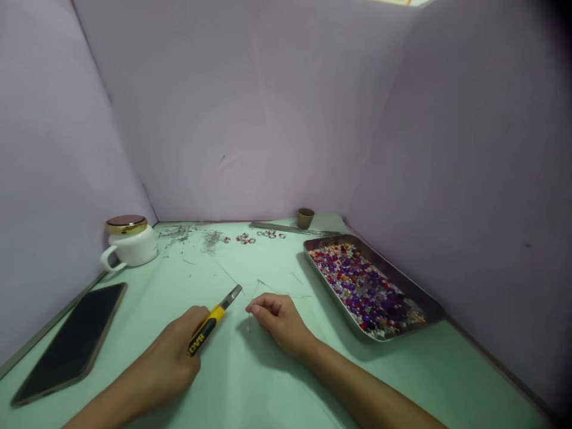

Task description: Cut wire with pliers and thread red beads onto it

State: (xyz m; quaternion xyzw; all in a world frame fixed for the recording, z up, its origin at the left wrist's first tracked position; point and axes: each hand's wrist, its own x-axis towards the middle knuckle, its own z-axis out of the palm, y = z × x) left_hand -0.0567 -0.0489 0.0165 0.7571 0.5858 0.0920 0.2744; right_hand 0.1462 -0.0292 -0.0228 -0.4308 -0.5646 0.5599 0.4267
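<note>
My left hand [176, 348] is closed round a pair of pliers [210, 328] with yellow-and-black handles. Their metal jaws point up and to the right, a short way from my other hand. My right hand [280, 325] pinches a thin wire [249, 320] between thumb and forefinger. A small clear bead seems to hang at the wire's lower end, too small to be sure. Thin loose wires [286, 291] lie on the pale green table [214, 390] just beyond my right hand.
A metal tray [333, 305] of mixed beads stands at right. Farther back are a small brown cup [305, 218], straight wires [286, 227], red-and-clear bead rings [245, 239] and wire scraps [179, 232]. A lidded white mug [136, 247] and a phone [74, 339] lie left. Pale walls enclose the table.
</note>
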